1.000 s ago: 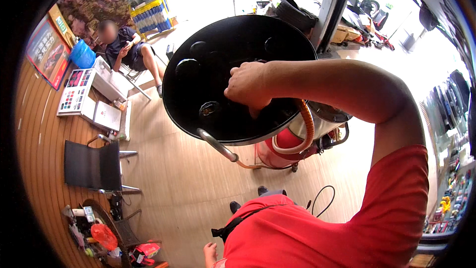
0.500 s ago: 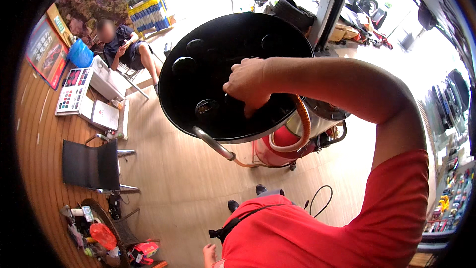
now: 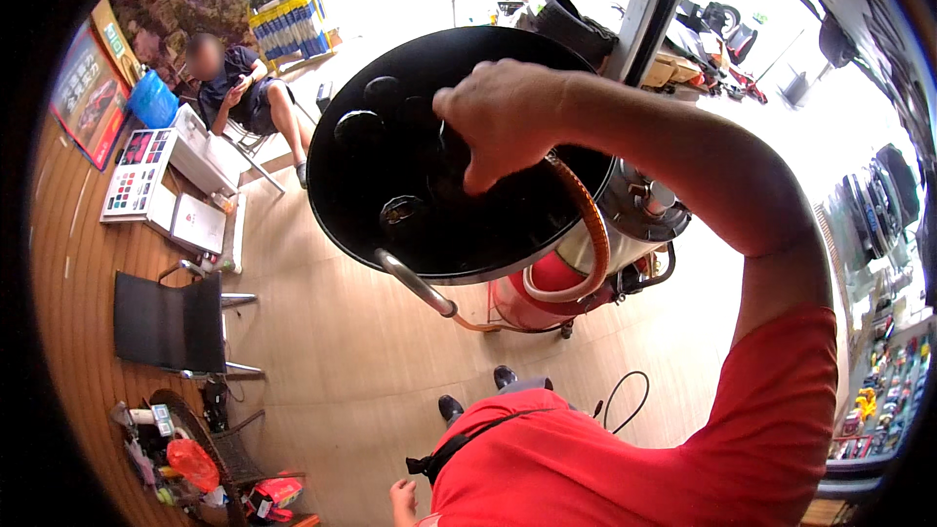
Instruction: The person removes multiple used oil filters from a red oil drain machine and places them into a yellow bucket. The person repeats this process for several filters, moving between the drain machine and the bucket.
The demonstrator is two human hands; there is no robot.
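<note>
A wide black round drain pan (image 3: pixel 342 205) stands in front of me, with several round openings or cups in its dark inside. Over its right half, my right hand (image 3: pixel 508 117) is closed, thumb and fingers curled around something dark that I cannot make out against the black pan. An orange-brown hose (image 3: pixel 590 224) loops from beneath that hand down to a red and silver tank (image 3: pixel 527 293) under the pan. A bent metal handle (image 3: pixel 415 283) sticks out from the pan's near rim. My left hand (image 3: pixel 403 498) hangs low beside my body, fingers curled, with nothing visible in it.
Beyond the pan at the left, a person (image 3: pixel 239 88) sits on a chair. A black chair (image 3: pixel 171 322) and a cluttered small table (image 3: pixel 195 459) line the left wall. A black cable (image 3: pixel 625 400) lies on the floor near my feet. Right of me stand shelves (image 3: pixel 888 400) of small goods.
My right hand has risen a little out of the pan, and its thumb and fingers now show wider around the dark thing. The hose shows more. My left hand stays low.
</note>
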